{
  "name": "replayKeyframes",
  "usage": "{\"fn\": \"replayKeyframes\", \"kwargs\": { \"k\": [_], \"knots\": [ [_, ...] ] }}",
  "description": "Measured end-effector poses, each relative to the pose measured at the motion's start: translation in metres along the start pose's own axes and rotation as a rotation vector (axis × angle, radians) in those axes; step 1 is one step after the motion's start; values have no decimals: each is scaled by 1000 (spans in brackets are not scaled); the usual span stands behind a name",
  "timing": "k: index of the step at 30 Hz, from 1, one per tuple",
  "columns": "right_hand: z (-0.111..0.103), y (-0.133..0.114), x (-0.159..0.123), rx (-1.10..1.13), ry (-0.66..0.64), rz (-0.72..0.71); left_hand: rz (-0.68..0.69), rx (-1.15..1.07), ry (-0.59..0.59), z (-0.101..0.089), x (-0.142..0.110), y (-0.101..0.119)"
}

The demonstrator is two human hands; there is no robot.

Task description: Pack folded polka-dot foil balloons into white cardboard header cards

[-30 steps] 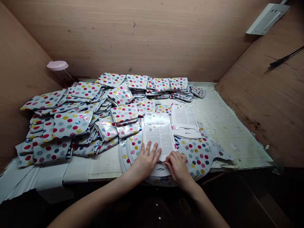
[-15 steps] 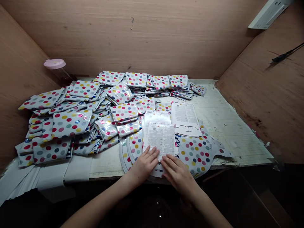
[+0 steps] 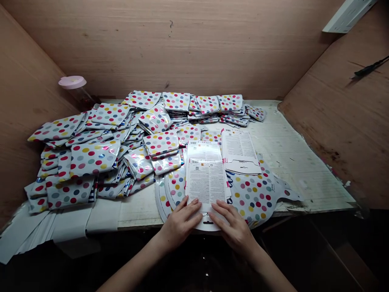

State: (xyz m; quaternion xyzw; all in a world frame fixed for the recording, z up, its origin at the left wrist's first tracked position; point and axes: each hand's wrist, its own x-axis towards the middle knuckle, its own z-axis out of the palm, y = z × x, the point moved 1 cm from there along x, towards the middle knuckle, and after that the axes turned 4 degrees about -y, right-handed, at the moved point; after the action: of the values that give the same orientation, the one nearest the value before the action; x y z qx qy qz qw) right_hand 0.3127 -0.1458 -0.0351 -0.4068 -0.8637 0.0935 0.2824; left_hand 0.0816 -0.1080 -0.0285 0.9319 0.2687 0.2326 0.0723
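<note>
My left hand and my right hand lie flat, fingers spread, on the near end of a white printed card. The card rests on a flat round polka-dot foil balloon at the table's front edge. A second printed card lies just beyond, to the right. Both hands press on the card's bottom edge, near its hang-hole tab, and grip nothing.
A big heap of folded polka-dot foil packs fills the left and back of the table. A pink-lidded jar stands at the back left corner. Wooden walls close in three sides. White sheets hang off the front left.
Both hands slid back toward me along the card, from its lower middle to its bottom edge. The top card shifted slightly nearer.
</note>
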Motion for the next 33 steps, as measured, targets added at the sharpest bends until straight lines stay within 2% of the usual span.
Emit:
{"fn": "replayKeyframes", "kwargs": {
  "k": [6,9,14,17,19,22,25,29,33],
  "knots": [
    [5,4,-9,18,32,-63,21,141,-24,-3,-3,3],
    [4,2,-7,-24,7,-23,-7,221,-44,-5,-9,3],
    [2,-9,2,-36,-115,57,-45,34,-123,-17,-8,-4],
    [3,-10,11,45,-14,116,-169,-10,-182,-24,7,-10],
    [4,-8,18,53,57,164,-183,-7,-217,-22,19,-14],
    [5,-1,32,26,70,175,-100,26,-231,-15,29,-21],
    [4,4,43,-17,41,143,-5,104,-174,-10,31,-26],
    [3,6,55,-90,21,96,89,144,-71,-14,31,-25],
    [4,9,61,-168,-52,96,116,149,-49,-18,35,-19]
  ]
}}
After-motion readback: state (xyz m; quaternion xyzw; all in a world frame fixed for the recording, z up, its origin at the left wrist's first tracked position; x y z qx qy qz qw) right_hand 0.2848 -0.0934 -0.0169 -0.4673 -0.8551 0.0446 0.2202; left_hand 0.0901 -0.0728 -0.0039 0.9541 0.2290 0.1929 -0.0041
